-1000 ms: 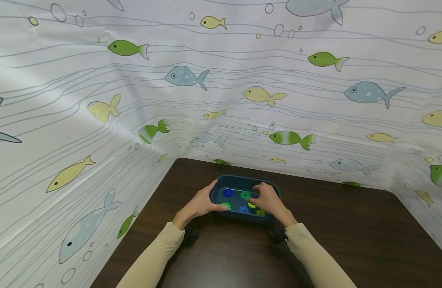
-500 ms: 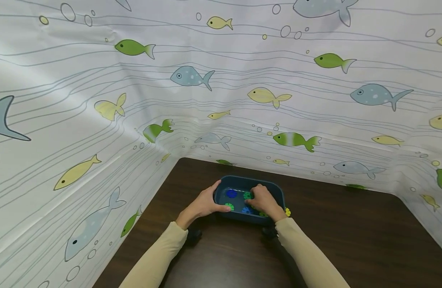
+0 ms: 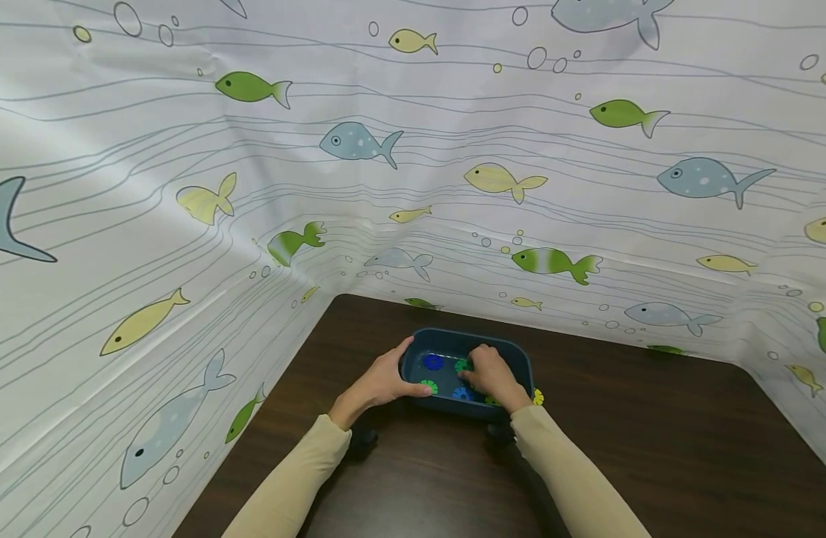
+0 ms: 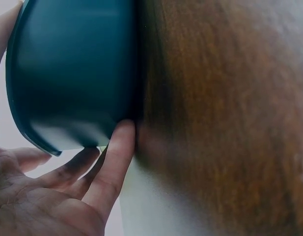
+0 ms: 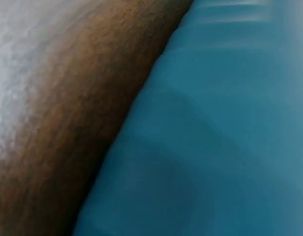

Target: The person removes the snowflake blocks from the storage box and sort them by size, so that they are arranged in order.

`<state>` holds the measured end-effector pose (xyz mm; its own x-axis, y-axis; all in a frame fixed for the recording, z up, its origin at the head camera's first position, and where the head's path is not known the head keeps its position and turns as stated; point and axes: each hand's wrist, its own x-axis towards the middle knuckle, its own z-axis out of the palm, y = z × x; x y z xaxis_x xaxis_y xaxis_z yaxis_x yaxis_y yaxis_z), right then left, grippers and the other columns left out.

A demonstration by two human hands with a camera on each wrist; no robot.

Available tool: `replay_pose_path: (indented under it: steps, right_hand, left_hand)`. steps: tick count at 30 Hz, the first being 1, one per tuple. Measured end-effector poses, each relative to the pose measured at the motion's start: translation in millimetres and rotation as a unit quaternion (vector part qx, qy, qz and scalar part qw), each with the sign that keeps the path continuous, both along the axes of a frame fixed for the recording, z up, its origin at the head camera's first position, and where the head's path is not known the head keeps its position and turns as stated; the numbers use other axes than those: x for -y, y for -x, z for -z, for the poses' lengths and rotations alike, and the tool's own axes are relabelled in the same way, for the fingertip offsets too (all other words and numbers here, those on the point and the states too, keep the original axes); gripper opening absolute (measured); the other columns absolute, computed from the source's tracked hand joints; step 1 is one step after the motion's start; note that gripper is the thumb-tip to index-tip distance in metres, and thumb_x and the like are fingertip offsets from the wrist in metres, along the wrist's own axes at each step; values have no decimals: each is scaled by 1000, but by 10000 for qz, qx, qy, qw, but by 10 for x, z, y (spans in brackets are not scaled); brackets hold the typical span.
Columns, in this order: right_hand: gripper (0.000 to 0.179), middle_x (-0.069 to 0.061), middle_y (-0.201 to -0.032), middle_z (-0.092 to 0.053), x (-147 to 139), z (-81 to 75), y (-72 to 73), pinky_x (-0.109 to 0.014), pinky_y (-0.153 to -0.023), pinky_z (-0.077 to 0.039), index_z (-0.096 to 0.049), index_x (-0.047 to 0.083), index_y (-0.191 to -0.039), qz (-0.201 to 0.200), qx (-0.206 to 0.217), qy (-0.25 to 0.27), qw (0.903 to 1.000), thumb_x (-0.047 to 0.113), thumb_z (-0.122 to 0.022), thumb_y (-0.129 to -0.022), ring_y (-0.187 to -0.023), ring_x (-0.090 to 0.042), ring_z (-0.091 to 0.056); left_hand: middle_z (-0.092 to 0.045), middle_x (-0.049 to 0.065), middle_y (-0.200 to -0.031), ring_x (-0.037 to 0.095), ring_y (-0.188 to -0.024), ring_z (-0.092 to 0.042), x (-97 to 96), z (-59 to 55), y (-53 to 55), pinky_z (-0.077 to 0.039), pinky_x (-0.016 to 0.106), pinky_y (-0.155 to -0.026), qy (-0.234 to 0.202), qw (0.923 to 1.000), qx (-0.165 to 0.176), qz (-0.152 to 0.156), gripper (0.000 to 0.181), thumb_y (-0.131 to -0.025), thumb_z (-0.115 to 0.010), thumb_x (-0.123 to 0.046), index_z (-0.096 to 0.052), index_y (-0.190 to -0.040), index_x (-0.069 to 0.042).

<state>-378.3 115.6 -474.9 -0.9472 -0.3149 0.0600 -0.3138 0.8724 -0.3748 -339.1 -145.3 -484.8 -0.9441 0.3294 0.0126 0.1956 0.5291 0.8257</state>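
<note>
Right hand [image 3: 491, 372] in tray [image 3: 463, 340] of discs [image 3: 433, 362]; slip risk.
Left hand [image 3: 384, 378], spread, grips tray end on counter [image 3: 655, 441]; right's fingers curled, can't tell if holding; shallow pinch could drop a disc.

Fish-print sheeting [image 3: 440, 97] bordering a dark table [image 3: 655, 441] shows a screened-off workspace.

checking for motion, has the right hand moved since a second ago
Yes, the right hand has moved left, judged against the printed striped fish above it.

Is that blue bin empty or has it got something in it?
Not empty: in the head view, several flower-shaped pieces lie inside the blue bin.
</note>
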Motion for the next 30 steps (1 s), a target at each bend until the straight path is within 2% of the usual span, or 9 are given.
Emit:
replay_pose_path:
  steps: [4, 9, 13, 16, 20, 21, 24, 28, 30]
  right_hand:
    - [23, -9, -84, -63, -43, 119, 143, -32, -62, -46, -74, 0, -92, 5, 240, 290, 9993, 19, -86, -94, -71, -20, -54]
    - [28, -7, -76, -59, -65, 281, 306, -28, -57, -46, -70, 1, -90, 273, 666, 446, 9964, 25, -86, -94, -65, -20, -57]
    - [30, -8, -72, -60, -5, 114, 184, -27, -55, -47, -69, 0, -91, 461, 758, 529, 9947, 23, -88, -92, -61, -20, -59]
    - [30, -3, -65, -57, 27, -21, 65, -26, -54, -47, -69, 2, -83, 491, 676, 545, 9950, 23, -89, -91, -57, -17, -58]
    - [41, 4, -56, -45, 2, 1, 61, -25, -49, -40, -62, 10, -65, 457, 563, 718, 9948, 27, -90, -89, -50, -13, -48]
    - [41, 4, -57, -43, -3, 0, 52, -26, -49, -39, -62, 10, -64, 455, 520, 764, 9947, 28, -90, -89, -50, -13, -46]
    - [33, -5, -70, -64, -17, -31, 2, -33, -56, -53, -72, 4, -77, 485, 274, 893, 9944, 28, -92, -87, -59, -16, -58]
    - [44, -22, -114, -78, -27, -145, -146, -49, -86, -66, -78, -5, -112, 634, -105, 895, 9939, 27, -92, -86, -90, -29, -75]
    - [45, -22, -117, -78, -53, -157, -185, -50, -89, -66, -78, -4, -114, 686, -187, 892, 9935, 28, -92, -86, -95, -31, -75]
  left_hand:
    - [-34, 25, -177, 48, -157, -44, -7, -5, -9, -37, 72, -127, 44, 10000, 18, -21, 119, -85, -90, -49, -22, -175, -12]
    - [-35, 25, -176, 48, -156, -45, -13, -8, -16, -38, 72, -126, 80, 10000, 11, -31, 118, -85, -90, -49, -22, -175, -12]
    - [-35, 26, -176, 48, -156, -45, -12, -7, -10, -38, 71, -126, 85, 10000, -34, -3, 118, -85, -89, -49, -22, -175, -11]
    - [-35, 26, -176, 48, -157, -45, -11, -8, -7, -38, 71, -126, 104, 9999, -75, 13, 119, -85, -89, -50, -22, -175, -10]
    - [-35, 26, -176, 48, -157, -44, -19, -16, -11, -38, 71, -126, 142, 9998, -111, 21, 120, -85, -89, -52, -22, -175, -9]
    - [-35, 27, -176, 49, -157, -44, -20, -16, -12, -38, 71, -126, 153, 9998, -113, 22, 120, -85, -89, -52, -22, -175, -9]
    - [-35, 26, -176, 49, -158, -43, -19, -18, -9, -38, 71, -126, 137, 9999, -89, 13, 121, -85, -90, -53, -22, -175, -9]
    - [-34, 26, -176, 49, -158, -43, -13, -16, -13, -38, 71, -126, 129, 9999, -52, -7, 121, -85, -89, -52, -21, -175, -9]
    - [-34, 27, -176, 49, -157, -43, -13, -7, -16, -38, 72, -126, 156, 9999, -71, -6, 121, -85, -89, -52, -21, -175, -9]
